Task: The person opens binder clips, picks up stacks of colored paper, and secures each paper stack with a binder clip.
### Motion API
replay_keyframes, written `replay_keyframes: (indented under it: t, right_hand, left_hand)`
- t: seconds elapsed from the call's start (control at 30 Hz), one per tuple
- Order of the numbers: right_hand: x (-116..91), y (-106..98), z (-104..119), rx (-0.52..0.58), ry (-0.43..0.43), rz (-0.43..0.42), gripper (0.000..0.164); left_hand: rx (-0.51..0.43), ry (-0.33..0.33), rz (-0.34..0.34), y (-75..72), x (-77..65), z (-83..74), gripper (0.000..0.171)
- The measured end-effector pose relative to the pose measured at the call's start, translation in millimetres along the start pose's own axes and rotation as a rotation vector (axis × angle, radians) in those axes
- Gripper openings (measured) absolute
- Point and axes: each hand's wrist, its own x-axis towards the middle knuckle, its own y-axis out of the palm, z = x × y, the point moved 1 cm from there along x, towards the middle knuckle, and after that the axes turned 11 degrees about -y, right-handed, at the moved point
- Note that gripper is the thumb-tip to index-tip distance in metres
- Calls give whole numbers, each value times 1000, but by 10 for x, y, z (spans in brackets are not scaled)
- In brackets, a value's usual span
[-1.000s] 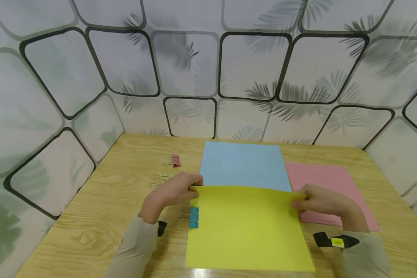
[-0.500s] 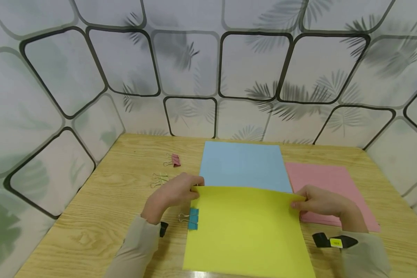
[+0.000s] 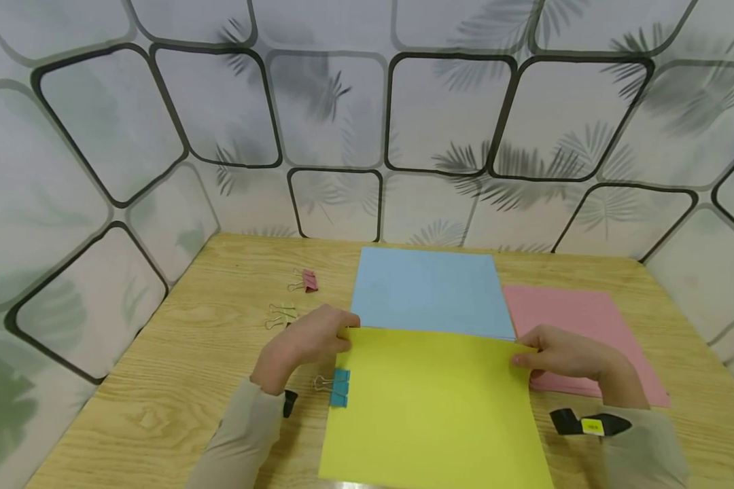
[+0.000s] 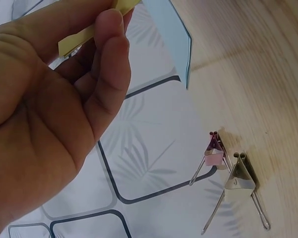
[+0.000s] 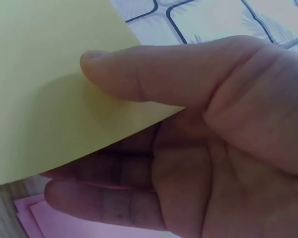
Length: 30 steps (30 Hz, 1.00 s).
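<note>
Yellow paper (image 3: pixel 434 407) is held up by its two far corners in front of me, its near edge lower and toward me. My left hand (image 3: pixel 310 339) pinches the far left corner between thumb and fingers. At the far right corner, my right hand (image 3: pixel 569 353) grips the sheet, thumb on the near face and fingers behind, as the right wrist view shows. A blue binder clip (image 3: pixel 339 388) is clamped on the paper's left edge, just below my left hand. Whether there is one sheet or several, I cannot tell.
Blue paper (image 3: pixel 431 292) lies behind the yellow, and a pink paper stack (image 3: pixel 569 319) lies to the right, partly under my right hand. A pink binder clip (image 3: pixel 309 281) and a pale yellow binder clip (image 3: pixel 289 313) stand on the wooden table (image 3: pixel 177 360) at left. A patterned wall rises behind.
The yellow paper's near edge and its blue clip have shifted slightly toward me. Both hands keep their grip and have hardly moved.
</note>
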Motion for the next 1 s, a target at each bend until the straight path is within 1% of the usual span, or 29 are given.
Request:
replay_keyframes:
  t: [0.1,0.2,0.27,0.37,0.47,0.63,0.8,1.0]
  right_hand:
    - [11,8,-14,-9,-9,9,26]
    - [17,14,-25,-15,4,11,28]
    - [16,16,-24,-23,12,10,27]
    - [11,16,-15,-36,26,9,26]
    - [6,17,2,-57,39,3,25]
    - [13,20,22,-64,36,10,24]
    - [27,30,20,-76,25,16,24]
    - [31,23,7,-87,54,12,23]
  left_hand:
    - [-4,-20,9,3,-2,-6,17]
    - [-3,-24,17,8,-3,-8,16]
    - [6,-19,17,13,-2,-8,20]
    - [18,-10,13,21,4,-11,31]
    - [10,-5,12,28,4,-18,39]
    - [-3,1,14,44,4,-29,43]
    - [35,-18,18,57,16,-42,37]
    - [68,-81,27,75,34,-50,16]
